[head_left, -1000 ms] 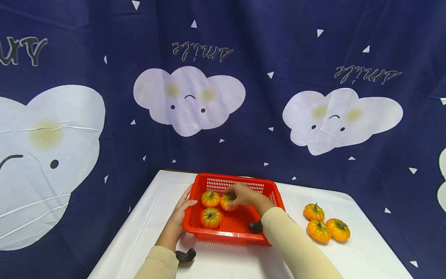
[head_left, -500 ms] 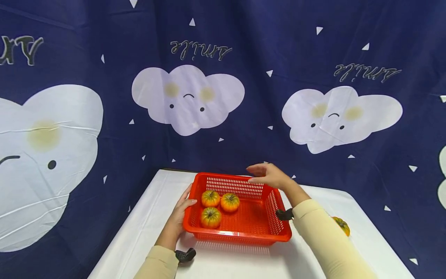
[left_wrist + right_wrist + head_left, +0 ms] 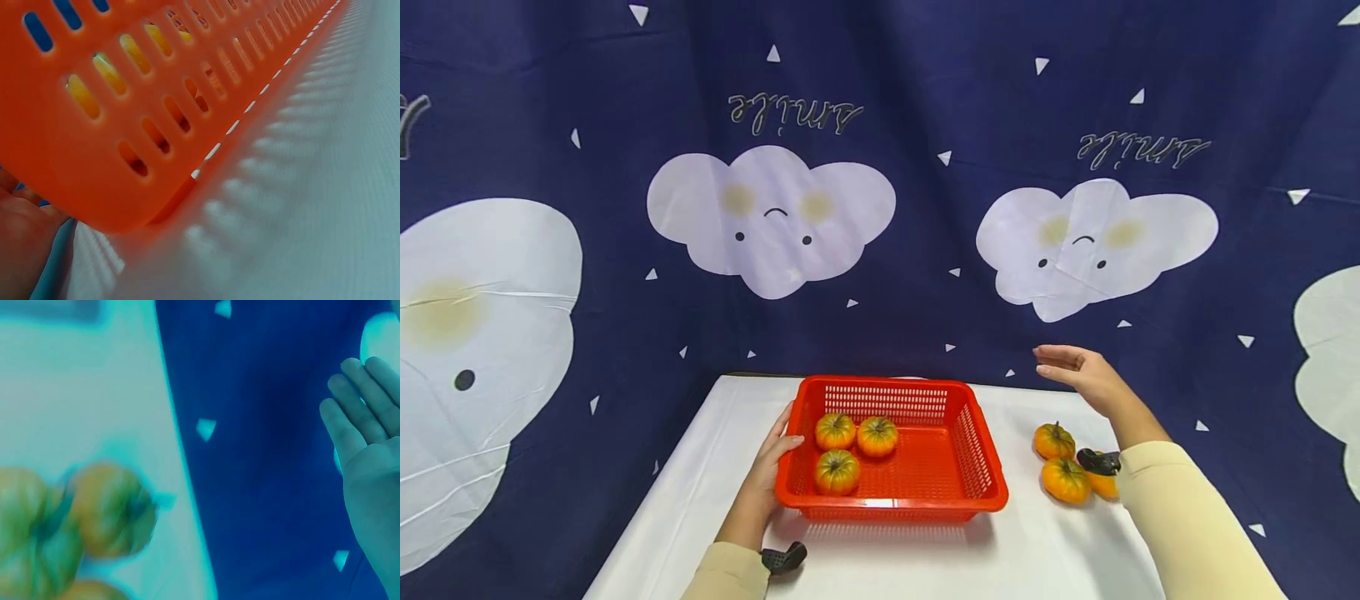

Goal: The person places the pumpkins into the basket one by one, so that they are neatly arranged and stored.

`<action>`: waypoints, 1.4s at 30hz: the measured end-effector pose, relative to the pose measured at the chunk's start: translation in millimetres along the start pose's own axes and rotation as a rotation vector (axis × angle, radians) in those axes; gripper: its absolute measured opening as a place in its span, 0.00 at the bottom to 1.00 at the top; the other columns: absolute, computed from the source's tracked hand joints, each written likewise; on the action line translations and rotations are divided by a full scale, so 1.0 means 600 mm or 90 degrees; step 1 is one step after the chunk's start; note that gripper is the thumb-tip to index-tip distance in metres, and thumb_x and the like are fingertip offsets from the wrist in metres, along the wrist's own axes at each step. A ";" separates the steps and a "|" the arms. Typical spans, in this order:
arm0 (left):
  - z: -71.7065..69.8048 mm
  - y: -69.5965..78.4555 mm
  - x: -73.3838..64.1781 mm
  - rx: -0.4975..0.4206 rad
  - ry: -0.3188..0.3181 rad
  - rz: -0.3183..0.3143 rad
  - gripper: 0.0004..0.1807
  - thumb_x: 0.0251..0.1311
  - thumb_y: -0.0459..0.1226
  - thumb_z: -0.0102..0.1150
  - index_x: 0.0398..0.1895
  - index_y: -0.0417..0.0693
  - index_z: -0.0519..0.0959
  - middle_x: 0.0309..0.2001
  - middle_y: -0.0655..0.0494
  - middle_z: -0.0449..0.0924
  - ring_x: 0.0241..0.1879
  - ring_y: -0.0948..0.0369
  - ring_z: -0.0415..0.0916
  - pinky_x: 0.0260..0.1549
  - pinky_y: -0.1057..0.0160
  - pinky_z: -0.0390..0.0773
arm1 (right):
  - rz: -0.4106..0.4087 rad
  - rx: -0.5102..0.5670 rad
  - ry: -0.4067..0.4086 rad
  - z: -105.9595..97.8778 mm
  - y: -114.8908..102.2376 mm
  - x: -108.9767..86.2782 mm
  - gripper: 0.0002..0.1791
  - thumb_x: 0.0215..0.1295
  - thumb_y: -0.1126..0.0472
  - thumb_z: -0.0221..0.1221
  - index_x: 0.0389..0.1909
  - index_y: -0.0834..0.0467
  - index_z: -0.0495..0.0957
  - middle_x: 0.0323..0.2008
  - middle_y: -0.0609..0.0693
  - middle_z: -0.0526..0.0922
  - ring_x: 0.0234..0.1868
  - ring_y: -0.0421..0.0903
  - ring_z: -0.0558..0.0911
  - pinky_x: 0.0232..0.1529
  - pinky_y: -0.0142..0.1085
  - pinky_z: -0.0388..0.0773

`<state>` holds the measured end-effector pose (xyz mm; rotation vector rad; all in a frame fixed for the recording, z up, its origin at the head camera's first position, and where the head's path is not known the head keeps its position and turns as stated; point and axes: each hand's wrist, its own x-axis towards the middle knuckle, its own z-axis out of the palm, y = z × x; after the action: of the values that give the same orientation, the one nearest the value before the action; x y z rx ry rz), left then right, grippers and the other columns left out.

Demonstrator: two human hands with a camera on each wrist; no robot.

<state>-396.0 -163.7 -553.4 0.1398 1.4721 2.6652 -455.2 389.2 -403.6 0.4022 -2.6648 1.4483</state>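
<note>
The backdrop [image 3: 917, 250] bears the word "smile" twice. On the desk [image 3: 865, 571], the left grip [image 3: 771, 462] pinches the left side of a basket [image 3: 895, 503] containing three pumpkins [image 3: 837, 472]; the right grip [image 3: 1086, 377], fingers extended, holding nothing, is raised near three loose pumpkins [image 3: 1066, 482].

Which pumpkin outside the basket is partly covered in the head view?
The rightmost pumpkin: the right sleeve and black wrist device cover parts of it. The back pumpkin and front pumpkin show almost whole.
</note>
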 end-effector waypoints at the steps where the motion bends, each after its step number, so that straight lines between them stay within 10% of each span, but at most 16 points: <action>1: -0.002 0.000 -0.002 -0.002 0.001 -0.001 0.43 0.69 0.30 0.50 0.86 0.61 0.53 0.82 0.47 0.53 0.78 0.41 0.54 0.67 0.38 0.66 | 0.008 -0.003 0.001 -0.003 0.012 -0.008 0.34 0.72 0.54 0.68 0.72 0.66 0.72 0.69 0.63 0.75 0.59 0.39 0.81 0.68 0.43 0.72; 14: -0.003 0.002 -0.003 -0.008 -0.016 -0.008 0.42 0.71 0.30 0.47 0.86 0.61 0.52 0.83 0.46 0.51 0.78 0.41 0.52 0.69 0.37 0.62 | 0.157 -0.164 -0.022 0.031 0.134 -0.085 0.49 0.60 0.47 0.77 0.75 0.67 0.68 0.73 0.75 0.63 0.71 0.78 0.63 0.69 0.66 0.62; 25: -0.002 0.001 -0.004 -0.013 -0.013 -0.010 0.43 0.70 0.31 0.48 0.86 0.62 0.52 0.83 0.47 0.50 0.78 0.42 0.51 0.70 0.37 0.60 | 0.158 -0.163 -0.041 0.055 0.176 -0.082 0.49 0.52 0.47 0.81 0.69 0.71 0.73 0.62 0.71 0.77 0.62 0.68 0.76 0.67 0.64 0.68; 42: 0.000 0.003 -0.006 -0.005 -0.012 -0.013 0.43 0.70 0.32 0.49 0.86 0.64 0.53 0.83 0.49 0.52 0.78 0.42 0.51 0.69 0.39 0.64 | 0.163 -0.132 -0.004 0.058 0.141 -0.068 0.43 0.52 0.49 0.81 0.66 0.65 0.78 0.59 0.65 0.80 0.59 0.63 0.78 0.67 0.63 0.69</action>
<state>-392.7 -165.1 -551.9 0.1472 1.4486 2.6467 -436.5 411.9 -499.3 0.0491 -2.9196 1.2057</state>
